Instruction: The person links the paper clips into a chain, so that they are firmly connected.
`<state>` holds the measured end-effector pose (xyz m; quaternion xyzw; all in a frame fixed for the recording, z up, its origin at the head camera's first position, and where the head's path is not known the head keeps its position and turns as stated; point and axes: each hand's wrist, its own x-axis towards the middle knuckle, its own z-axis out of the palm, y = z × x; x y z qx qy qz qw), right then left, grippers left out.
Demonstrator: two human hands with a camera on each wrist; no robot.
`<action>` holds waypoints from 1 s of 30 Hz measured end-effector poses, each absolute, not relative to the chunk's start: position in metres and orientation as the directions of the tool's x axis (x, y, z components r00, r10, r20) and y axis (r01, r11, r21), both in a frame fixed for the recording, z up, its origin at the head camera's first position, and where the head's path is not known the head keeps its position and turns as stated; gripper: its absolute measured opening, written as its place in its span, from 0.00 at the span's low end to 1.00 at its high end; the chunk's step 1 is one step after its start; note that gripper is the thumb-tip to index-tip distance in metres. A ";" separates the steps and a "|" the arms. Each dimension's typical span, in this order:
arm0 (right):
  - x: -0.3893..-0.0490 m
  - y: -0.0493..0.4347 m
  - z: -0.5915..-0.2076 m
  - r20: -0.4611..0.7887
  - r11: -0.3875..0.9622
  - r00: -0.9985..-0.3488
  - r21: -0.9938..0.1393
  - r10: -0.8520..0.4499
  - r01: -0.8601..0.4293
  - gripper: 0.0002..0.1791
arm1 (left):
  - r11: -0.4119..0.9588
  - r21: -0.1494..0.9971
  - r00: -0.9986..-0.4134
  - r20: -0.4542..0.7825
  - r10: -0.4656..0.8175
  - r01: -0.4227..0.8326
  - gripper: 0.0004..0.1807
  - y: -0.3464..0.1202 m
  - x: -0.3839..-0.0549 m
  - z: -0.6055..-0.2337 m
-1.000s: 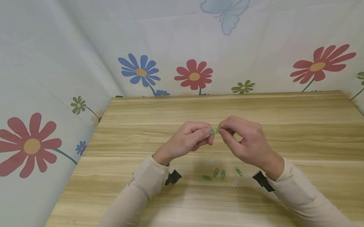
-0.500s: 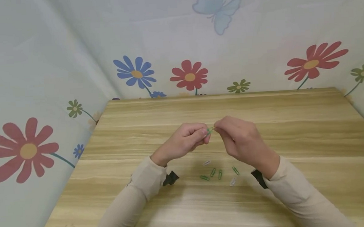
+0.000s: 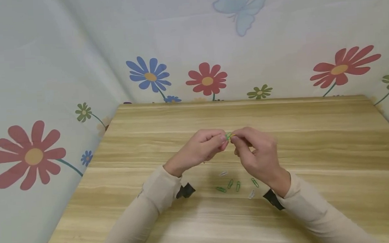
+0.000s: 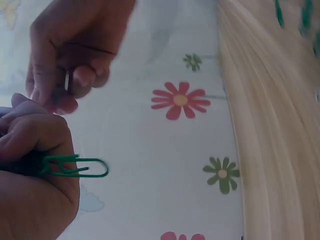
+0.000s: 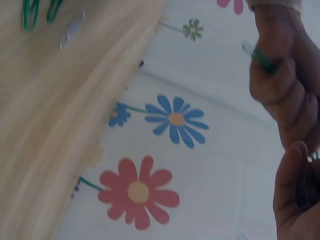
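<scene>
My left hand (image 3: 200, 148) pinches a green paper clip (image 3: 228, 135) between thumb and fingers above the table. My right hand (image 3: 260, 151) is close beside it, pinching a yellow paper clip (image 3: 233, 135) against the green one. Whether the two are hooked together is too small to tell. In the left wrist view, another green clip end (image 4: 92, 168) sticks out from the little-finger side of the left hand. The right wrist view shows that green clip (image 5: 263, 60) too, with a pale loop (image 5: 247, 48) at its end. The rest is hidden in the palm.
On the wooden table (image 3: 149, 127), below the hands, lie several loose green paper clips (image 3: 238, 186), a white paper clip (image 3: 223, 174) and another white clip (image 3: 251, 194). A flower-printed cloth (image 3: 282, 41) stands behind the table and along its sides.
My right hand turned at the wrist and turned back, and now sits nearer the left hand. The visible gap between the fingertips has narrowed. The loose clips lie as before.
</scene>
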<state>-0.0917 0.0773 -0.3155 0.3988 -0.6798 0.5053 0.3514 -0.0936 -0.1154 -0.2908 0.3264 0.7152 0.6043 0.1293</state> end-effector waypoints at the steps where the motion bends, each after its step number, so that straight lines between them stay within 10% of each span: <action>1: -0.091 0.076 -0.316 0.878 0.155 -0.445 -0.421 -0.175 -0.893 0.06 | 0.037 0.960 -0.754 0.193 0.628 0.276 0.17 -0.115 -0.093 -0.290; 22: -0.088 0.070 -0.310 0.921 0.159 -0.382 -0.367 -0.072 -0.917 0.17 | 0.084 0.882 -0.755 0.344 0.558 0.464 0.14 -0.111 -0.087 -0.288; 30: -0.086 0.067 -0.316 0.924 0.252 -0.381 -0.368 -0.006 -0.895 0.17 | 0.407 0.563 -0.691 0.520 0.503 0.720 0.13 -0.098 -0.076 -0.285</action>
